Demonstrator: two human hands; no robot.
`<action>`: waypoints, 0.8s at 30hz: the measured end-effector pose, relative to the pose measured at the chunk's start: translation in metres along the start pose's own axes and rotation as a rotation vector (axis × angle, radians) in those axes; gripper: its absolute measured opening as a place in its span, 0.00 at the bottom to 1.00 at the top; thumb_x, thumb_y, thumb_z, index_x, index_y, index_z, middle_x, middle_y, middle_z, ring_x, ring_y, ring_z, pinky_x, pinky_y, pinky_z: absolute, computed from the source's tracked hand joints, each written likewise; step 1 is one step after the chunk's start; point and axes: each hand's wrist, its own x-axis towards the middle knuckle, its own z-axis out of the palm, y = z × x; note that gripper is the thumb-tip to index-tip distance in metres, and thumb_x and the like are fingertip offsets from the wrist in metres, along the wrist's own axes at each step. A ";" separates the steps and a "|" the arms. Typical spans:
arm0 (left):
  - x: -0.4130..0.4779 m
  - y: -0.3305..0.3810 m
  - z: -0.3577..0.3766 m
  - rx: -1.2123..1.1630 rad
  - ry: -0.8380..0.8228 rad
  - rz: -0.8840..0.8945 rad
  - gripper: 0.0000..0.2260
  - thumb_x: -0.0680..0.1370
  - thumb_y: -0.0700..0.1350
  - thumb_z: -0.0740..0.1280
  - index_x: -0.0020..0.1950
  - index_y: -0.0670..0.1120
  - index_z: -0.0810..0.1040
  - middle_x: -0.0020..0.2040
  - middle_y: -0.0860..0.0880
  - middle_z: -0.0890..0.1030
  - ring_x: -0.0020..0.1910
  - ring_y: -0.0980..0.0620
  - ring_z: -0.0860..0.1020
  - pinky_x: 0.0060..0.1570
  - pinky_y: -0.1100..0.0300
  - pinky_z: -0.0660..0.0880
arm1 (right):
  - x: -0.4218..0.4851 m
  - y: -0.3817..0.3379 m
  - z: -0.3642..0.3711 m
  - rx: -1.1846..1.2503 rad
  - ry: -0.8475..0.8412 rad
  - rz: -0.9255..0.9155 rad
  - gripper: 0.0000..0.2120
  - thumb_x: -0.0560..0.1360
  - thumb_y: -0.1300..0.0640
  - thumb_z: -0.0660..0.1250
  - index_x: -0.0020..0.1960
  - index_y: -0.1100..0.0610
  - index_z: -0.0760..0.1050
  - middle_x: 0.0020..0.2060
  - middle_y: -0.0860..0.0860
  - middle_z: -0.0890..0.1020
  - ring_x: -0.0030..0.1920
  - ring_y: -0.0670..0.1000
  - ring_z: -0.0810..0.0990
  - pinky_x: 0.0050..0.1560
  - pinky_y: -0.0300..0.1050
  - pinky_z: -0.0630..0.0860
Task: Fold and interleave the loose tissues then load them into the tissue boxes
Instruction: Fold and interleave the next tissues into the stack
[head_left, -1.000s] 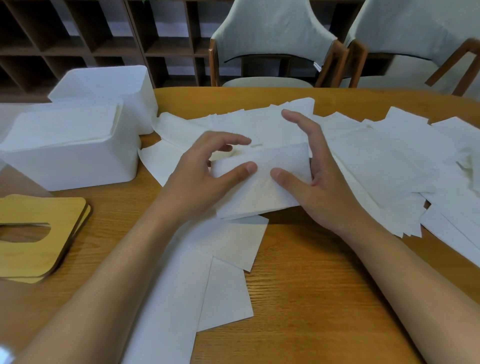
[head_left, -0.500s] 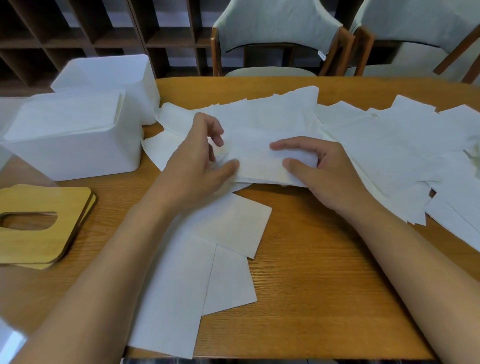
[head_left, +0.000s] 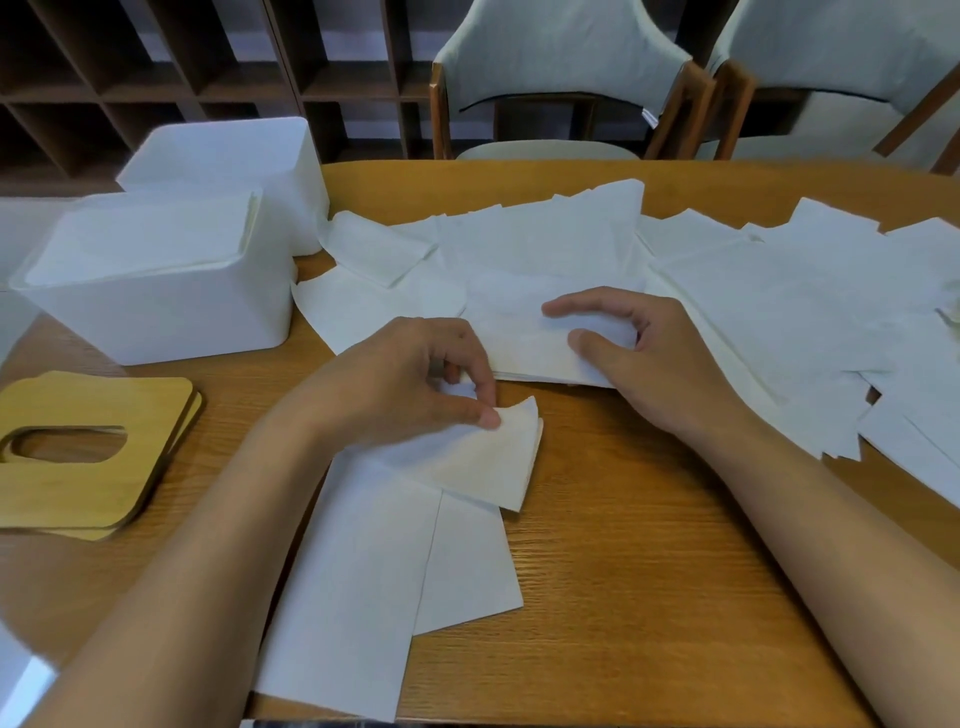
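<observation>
On the near half of the oak-coloured wooden table (head_left: 649, 597), the left hand (head_left: 410, 384) pinches the raised corner of a thin white paper tissue (head_left: 483, 467) between thumb and forefinger, with the other fingers curled in. The rest of that sheet lies over two flat white sheets (head_left: 363, 597) that reach the table's near edge.

Just beyond, the right hand (head_left: 649, 358) rests on a low folded stack of white tissues (head_left: 524, 348). Its thumb and forefinger are spread apart on top and clamp nothing.

At the left stands a white rectangular plastic tissue box (head_left: 156, 322), lidless and filled to its rim with a level pile of pale tissues (head_left: 140, 244). Directly behind it is a second white plastic box (head_left: 223, 156), also lidless; its contents cannot be made out from this angle.

In front of the nearer box lie two light wooden lids (head_left: 88, 467), each with rounded corners. One is stacked on the other, slightly offset, and an oval slot shows in the top one.

Overlapping loose white tissues (head_left: 779, 312) cover the far and right parts of the table. Two pale upholstered chairs (head_left: 561, 67) stand behind it.
</observation>
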 end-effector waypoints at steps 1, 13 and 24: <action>0.000 0.002 -0.001 -0.014 0.020 0.024 0.07 0.72 0.58 0.76 0.46 0.58 0.85 0.51 0.59 0.82 0.52 0.56 0.77 0.48 0.62 0.70 | 0.000 -0.002 0.001 0.007 -0.004 0.005 0.10 0.80 0.52 0.67 0.55 0.38 0.83 0.58 0.32 0.80 0.64 0.36 0.72 0.64 0.36 0.66; 0.006 0.015 0.007 -0.211 0.353 0.077 0.15 0.72 0.51 0.80 0.56 0.53 0.82 0.46 0.52 0.84 0.41 0.50 0.80 0.45 0.54 0.79 | -0.003 -0.007 0.006 0.096 0.024 -0.050 0.05 0.79 0.48 0.69 0.50 0.41 0.83 0.50 0.32 0.82 0.57 0.36 0.76 0.60 0.45 0.74; 0.005 0.015 0.002 -0.219 0.420 0.079 0.17 0.73 0.51 0.77 0.60 0.51 0.81 0.47 0.56 0.87 0.52 0.57 0.84 0.57 0.62 0.81 | -0.006 -0.009 0.011 0.089 -0.117 -0.110 0.36 0.73 0.43 0.74 0.75 0.34 0.58 0.66 0.20 0.59 0.65 0.22 0.59 0.60 0.21 0.61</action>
